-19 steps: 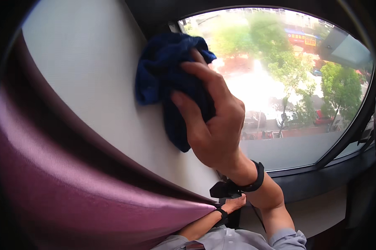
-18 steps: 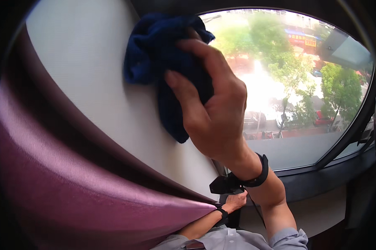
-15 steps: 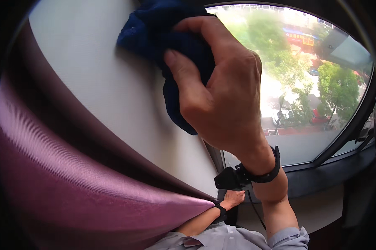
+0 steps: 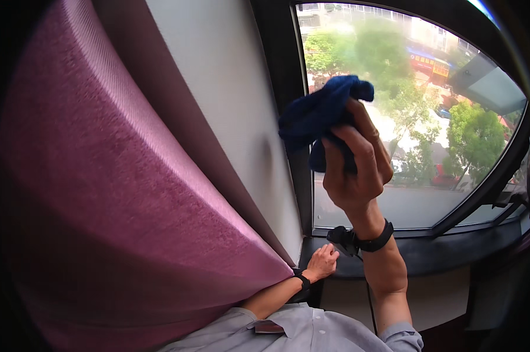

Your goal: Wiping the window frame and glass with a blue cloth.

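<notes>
My right hand [image 4: 359, 161] is raised in front of the window, its fingers closed round a bunched dark blue cloth [image 4: 318, 111]. Part of the cloth overlaps the dark window frame in view; whether it touches the frame I cannot tell. Low down by the windowsill, my left hand [image 4: 322, 263] has its fingers curled in, and what they hold, if anything, is hidden. The left forearm lies along the lower edge of a pink curtain [image 4: 118, 193]. Each wrist wears a black band, and the right one carries a small black device [image 4: 342, 239].
A white wall strip [image 4: 218, 88] runs between the curtain and the dark window frame [image 4: 277, 53]. The window glass [image 4: 388, 205] shows trees and a street outside. Below it runs a dark sill [image 4: 417, 258]. A window handle [image 4: 508, 199] is at the right.
My right hand and the blue cloth have moved from over the white wall down and right, in front of the window. The view has shifted, and more of the curtain shows.
</notes>
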`<act>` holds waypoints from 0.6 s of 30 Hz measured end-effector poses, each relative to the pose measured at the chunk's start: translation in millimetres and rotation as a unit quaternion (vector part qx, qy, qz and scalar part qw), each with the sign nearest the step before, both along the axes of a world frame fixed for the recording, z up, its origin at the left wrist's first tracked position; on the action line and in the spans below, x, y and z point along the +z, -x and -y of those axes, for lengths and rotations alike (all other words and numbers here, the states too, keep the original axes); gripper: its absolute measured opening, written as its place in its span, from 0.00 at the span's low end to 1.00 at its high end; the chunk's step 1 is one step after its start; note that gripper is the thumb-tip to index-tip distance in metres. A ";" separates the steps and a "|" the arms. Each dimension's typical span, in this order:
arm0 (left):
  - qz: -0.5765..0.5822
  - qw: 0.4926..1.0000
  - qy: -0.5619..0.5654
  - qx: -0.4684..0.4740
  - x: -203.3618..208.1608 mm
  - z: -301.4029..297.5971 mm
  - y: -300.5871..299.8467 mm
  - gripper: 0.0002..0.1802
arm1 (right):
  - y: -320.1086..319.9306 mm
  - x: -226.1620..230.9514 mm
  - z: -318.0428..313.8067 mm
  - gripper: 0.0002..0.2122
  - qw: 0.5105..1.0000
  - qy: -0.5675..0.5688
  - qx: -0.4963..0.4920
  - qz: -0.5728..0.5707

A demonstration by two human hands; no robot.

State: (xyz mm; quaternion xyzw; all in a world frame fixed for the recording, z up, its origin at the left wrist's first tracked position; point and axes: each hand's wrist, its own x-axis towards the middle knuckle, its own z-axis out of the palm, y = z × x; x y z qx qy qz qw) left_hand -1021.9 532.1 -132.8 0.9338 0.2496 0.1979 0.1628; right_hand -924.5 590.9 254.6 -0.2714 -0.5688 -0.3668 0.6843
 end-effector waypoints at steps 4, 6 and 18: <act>0.081 0.996 -0.017 0.024 -8.9 -9.7 2.8 0.02 | 13.2 77.7 -34.7 0.18 0.981 -0.081 -0.149 0.094; 0.076 0.997 0.004 0.013 -4.2 -8.4 -2.9 0.03 | 24.5 89.4 -11.0 0.17 0.948 0.135 -0.257 0.131; 0.025 0.999 0.025 0.004 -13.6 -6.1 3.4 0.03 | -1.3 -250.8 24.5 0.09 0.900 0.364 -0.109 0.215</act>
